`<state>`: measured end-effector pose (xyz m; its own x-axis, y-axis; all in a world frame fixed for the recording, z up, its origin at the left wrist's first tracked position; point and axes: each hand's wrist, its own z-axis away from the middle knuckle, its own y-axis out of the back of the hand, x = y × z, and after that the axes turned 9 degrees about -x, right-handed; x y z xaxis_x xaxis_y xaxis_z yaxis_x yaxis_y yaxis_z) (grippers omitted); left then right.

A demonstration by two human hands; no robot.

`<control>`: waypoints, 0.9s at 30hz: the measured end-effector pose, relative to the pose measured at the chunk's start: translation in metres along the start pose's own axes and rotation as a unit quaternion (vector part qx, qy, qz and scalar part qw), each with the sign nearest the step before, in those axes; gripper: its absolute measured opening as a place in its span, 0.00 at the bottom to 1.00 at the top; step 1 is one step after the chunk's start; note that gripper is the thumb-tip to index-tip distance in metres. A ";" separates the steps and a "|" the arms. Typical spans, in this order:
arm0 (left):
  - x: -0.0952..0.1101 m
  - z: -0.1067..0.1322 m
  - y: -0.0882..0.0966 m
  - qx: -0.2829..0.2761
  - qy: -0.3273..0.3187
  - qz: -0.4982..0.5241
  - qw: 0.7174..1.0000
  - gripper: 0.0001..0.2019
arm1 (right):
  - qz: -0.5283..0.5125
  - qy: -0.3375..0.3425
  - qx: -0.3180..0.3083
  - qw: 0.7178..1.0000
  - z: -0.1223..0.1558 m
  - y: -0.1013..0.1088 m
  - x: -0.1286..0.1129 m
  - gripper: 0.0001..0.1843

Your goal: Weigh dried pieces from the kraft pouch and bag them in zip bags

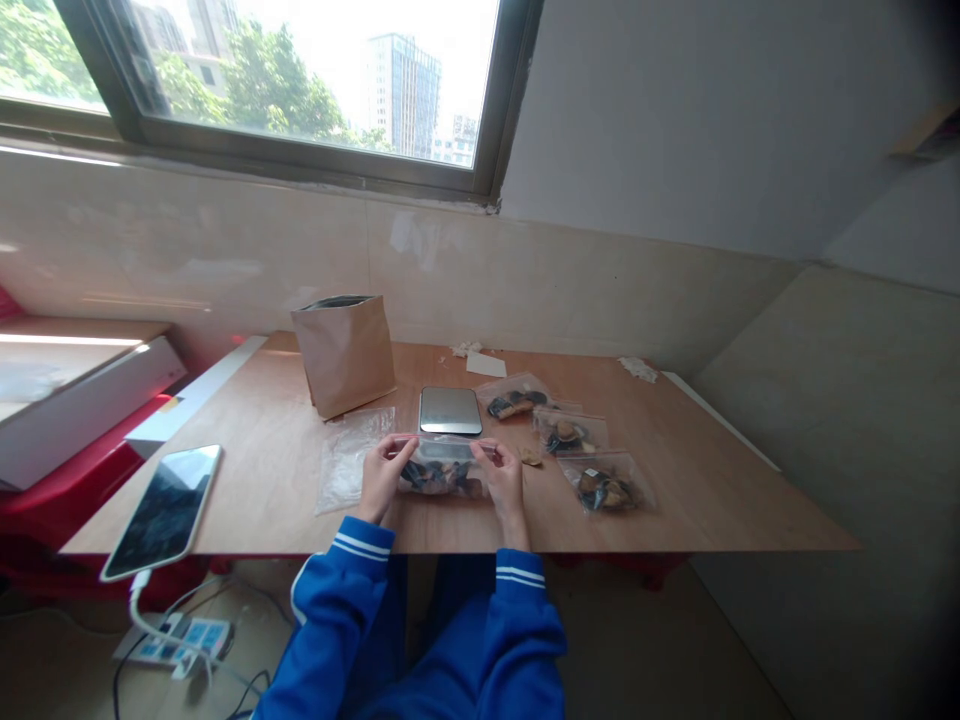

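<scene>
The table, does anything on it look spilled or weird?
Yes, a little. A small brown piece lies loose on the table beside the right hand, while similar-looking pieces sit inside clear bags. Crumpled white scraps lie near the back, looking like litter. Nothing looks clearly broken.

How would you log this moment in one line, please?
left hand: pinching held bag, top left | right hand: pinching it, top right | scale: beyond held bag | paper bag: standing, left of scale
</scene>
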<state>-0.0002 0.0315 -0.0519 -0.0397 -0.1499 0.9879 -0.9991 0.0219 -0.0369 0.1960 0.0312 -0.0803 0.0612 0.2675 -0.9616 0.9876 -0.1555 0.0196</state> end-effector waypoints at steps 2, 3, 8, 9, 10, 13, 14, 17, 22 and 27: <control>-0.001 0.000 -0.001 0.000 -0.002 0.000 1.000 0.17 | -0.007 -0.008 0.001 1.000 0.000 0.001 0.000 0.17; -0.002 -0.001 -0.001 -0.006 -0.003 0.003 1.000 0.17 | -0.013 -0.015 -0.004 1.000 0.001 0.002 0.001 0.17; -0.003 -0.001 -0.003 -0.049 0.009 0.024 0.998 0.17 | -0.040 -0.031 -0.061 0.997 0.002 0.000 0.000 0.16; -0.004 -0.001 -0.003 -0.048 0.012 0.026 0.998 0.17 | -0.042 -0.030 -0.067 0.996 0.002 -0.001 -0.001 0.16; -0.004 -0.001 -0.003 -0.047 0.014 0.028 0.998 0.17 | -0.043 -0.029 -0.073 0.996 0.002 -0.002 -0.002 0.15; -0.007 -0.001 -0.003 -0.051 0.018 0.029 0.998 0.17 | -0.046 -0.033 -0.076 0.996 0.002 -0.004 -0.004 0.14; -0.008 -0.001 -0.003 -0.054 0.020 0.030 0.998 0.17 | -0.045 -0.035 -0.075 0.996 0.002 -0.005 -0.004 0.14; -0.010 -0.001 -0.003 -0.058 0.027 0.033 0.997 0.17 | -0.043 -0.033 -0.074 0.996 0.002 -0.006 -0.005 0.12; -0.008 0.000 -0.003 -0.055 0.030 0.036 0.997 0.16 | -0.029 0.005 -0.049 0.998 0.002 -0.006 -0.004 0.11; -0.010 0.000 -0.002 -0.052 0.032 0.048 0.997 0.15 | -0.028 0.016 -0.043 0.999 0.002 -0.005 -0.002 0.12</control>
<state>0.0025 0.0331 -0.0615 -0.1313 -0.0790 0.9882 -0.9833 0.1369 -0.1197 0.1902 0.0300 -0.0789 0.0090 0.3034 -0.9528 0.9983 -0.0573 -0.0088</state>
